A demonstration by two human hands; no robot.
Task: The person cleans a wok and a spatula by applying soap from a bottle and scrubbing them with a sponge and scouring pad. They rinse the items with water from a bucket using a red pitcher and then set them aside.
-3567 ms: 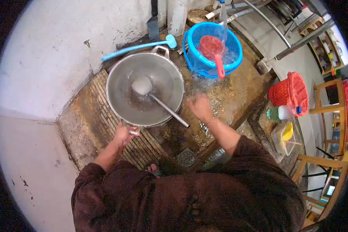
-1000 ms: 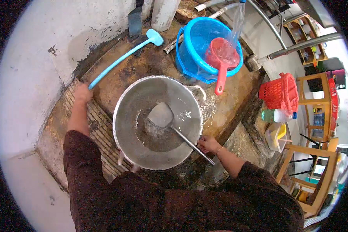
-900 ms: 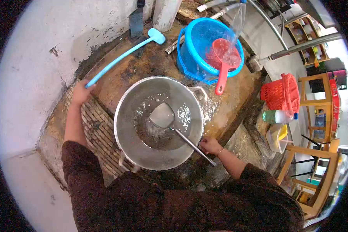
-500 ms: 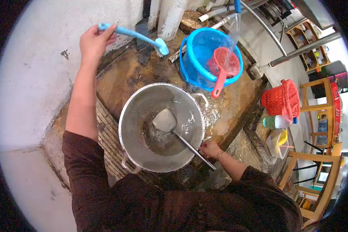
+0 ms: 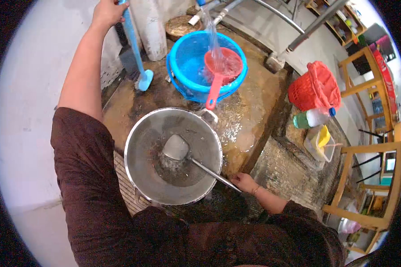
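Observation:
A light-blue long-handled scrub brush (image 5: 132, 35) hangs head-down from my left hand (image 5: 107, 15), its fingers closed on the handle's top. The brush head is beside the wall, left of the blue bucket (image 5: 176, 73). In front of me stands a large metal pot (image 5: 129, 164) with murky water at its bottom. A metal wok spatula (image 5: 176, 147) lies in it, blade inside, handle over the rim. My right hand (image 5: 246, 183) is curled closed beside the handle's end; what its fingers hold, if anything, is hidden.
Water pours from a hose (image 5: 201, 2) into a red dipper (image 5: 227, 62) resting in the bucket. A pipe (image 5: 153, 35) and a basket (image 5: 182, 27) stand behind. Rightward are a red bin (image 5: 305, 91), a bottle (image 5: 314, 117), a plastic container (image 5: 320, 147) and wooden stools (image 5: 370, 149).
My left hand has risen, and the brush has swung from nearly level to hanging down. My right hand has moved down the spatula's side, away from the rim. The view has shifted right.

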